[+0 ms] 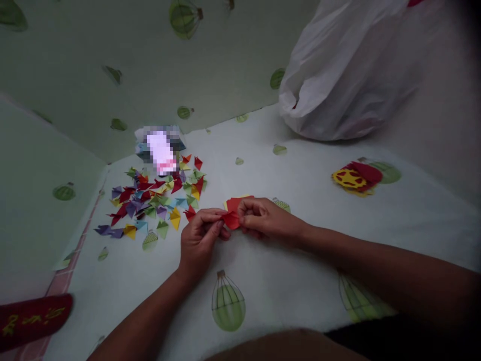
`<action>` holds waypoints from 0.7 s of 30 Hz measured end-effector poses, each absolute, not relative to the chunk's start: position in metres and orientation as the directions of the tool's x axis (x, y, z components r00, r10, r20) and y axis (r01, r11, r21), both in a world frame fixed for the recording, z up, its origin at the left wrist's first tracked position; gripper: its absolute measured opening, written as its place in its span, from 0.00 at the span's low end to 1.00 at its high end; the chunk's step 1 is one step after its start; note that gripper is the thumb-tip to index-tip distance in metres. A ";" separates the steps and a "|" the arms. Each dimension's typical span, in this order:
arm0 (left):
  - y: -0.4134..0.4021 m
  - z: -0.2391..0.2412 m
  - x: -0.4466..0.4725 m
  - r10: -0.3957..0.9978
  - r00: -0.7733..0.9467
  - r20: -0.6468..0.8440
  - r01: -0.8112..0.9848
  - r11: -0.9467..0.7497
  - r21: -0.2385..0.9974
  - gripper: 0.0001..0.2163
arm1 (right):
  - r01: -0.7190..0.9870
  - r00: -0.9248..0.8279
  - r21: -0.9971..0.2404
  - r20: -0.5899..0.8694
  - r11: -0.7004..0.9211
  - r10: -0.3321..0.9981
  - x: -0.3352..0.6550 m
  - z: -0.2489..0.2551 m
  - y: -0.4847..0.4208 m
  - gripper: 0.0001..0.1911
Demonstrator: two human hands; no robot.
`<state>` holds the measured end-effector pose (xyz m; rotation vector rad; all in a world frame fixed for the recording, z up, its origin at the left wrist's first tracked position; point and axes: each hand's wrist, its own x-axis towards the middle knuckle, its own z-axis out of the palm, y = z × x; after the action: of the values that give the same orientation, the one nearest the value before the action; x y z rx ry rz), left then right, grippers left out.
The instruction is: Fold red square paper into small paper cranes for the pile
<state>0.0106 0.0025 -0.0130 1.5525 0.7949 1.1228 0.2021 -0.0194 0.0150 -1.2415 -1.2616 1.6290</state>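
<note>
A small red piece of paper (232, 220), partly folded, is held up between my two hands. My left hand (201, 235) pinches its left end, thumb against fingers. On its right side, my right hand (263, 215) grips it the same way. Just behind lies a small stack of paper sheets (246, 198), red on top with a yellow edge showing, partly covered by my right hand. To the left of my hands spreads a pile of small folded paper pieces (154, 200) in red, yellow, green, blue and purple.
A lit phone (162, 150) leans near the wall behind the pile. At the back right stands a white plastic bag (338, 85). Yellow and red paper cutouts (355, 178) lie on the right. A dark red item with yellow writing (35, 321) is at the lower left.
</note>
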 end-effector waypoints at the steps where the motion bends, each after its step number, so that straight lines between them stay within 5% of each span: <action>1: 0.002 -0.014 0.010 0.894 0.353 0.276 -0.034 -0.282 0.959 0.03 | 0.032 -0.278 -0.965 -0.258 -0.259 0.925 0.201 0.014 -0.019 0.05; 11: 0.001 -0.015 0.005 0.774 0.414 0.479 0.195 -0.590 0.784 0.06 | 0.160 -0.164 -0.953 -0.283 -0.258 0.945 0.200 0.006 -0.024 0.15; 16: 0.006 -0.015 0.009 0.944 0.287 0.163 0.022 -0.176 0.984 0.02 | 0.175 -0.153 -0.964 -0.230 -0.203 0.961 0.202 0.010 -0.023 0.17; 21: 0.008 -0.017 0.010 0.921 0.368 -0.129 -0.129 0.188 0.974 0.07 | 0.082 -0.116 -0.995 -0.073 -0.064 0.991 0.203 0.008 -0.020 0.10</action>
<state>0.0101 0.0079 -0.0172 1.1274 0.8989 0.8992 0.2030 -0.0205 0.0078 -1.2598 -1.3222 1.3104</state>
